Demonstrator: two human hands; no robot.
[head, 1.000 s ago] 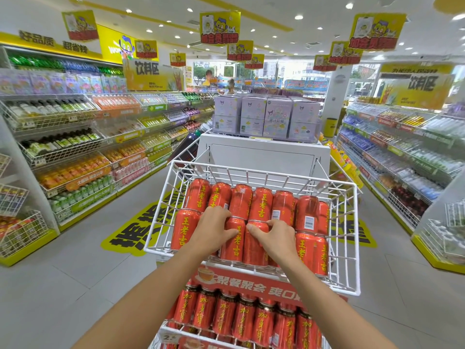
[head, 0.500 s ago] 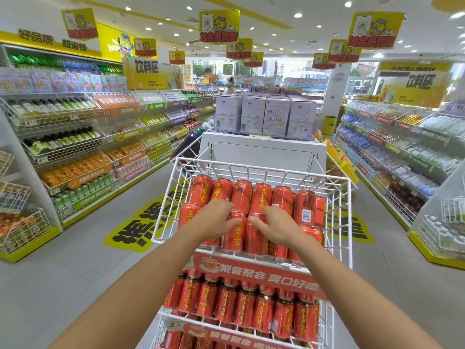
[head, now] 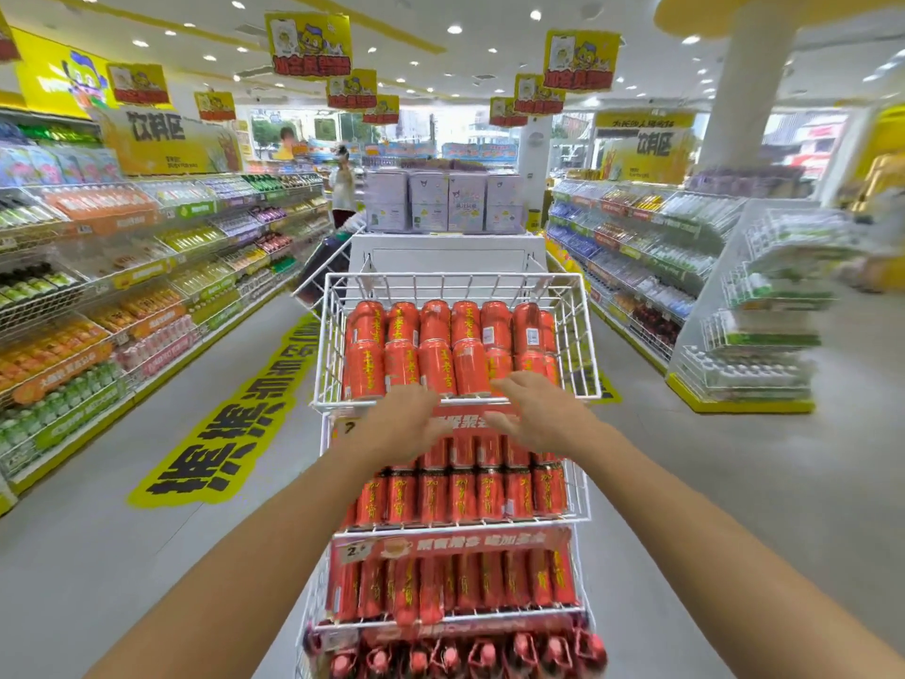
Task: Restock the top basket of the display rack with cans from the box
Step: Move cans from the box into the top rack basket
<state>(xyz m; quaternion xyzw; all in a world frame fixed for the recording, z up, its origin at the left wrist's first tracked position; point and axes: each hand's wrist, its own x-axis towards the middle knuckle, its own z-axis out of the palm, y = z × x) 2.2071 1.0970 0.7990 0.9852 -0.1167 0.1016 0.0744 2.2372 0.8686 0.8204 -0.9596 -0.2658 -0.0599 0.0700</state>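
Note:
The white wire top basket (head: pixel 578 306) of the display rack holds two rows of red cans (head: pixel 436 345) lying on their sides. My left hand (head: pixel 399 421) hovers just in front of the basket's front rim, fingers spread, holding nothing. My right hand (head: pixel 536 409) is beside it, also empty with fingers apart, its fingertips near the front-row cans. Both hands are motion-blurred. The box is not in view.
Lower rack tiers (head: pixel 460 492) are packed with upright red cans behind a red price strip (head: pixel 455 543). Drink shelves (head: pixel 98 296) line the left aisle and more shelves (head: pixel 636 267) the right. A white stand with purple boxes (head: pixel 440 203) sits behind the rack. A person (head: pixel 342 186) stands far back.
Both hands have let go of the front-row cans and pulled back toward me, out of the basket. The view has drawn back and tilted, showing more lower tiers.

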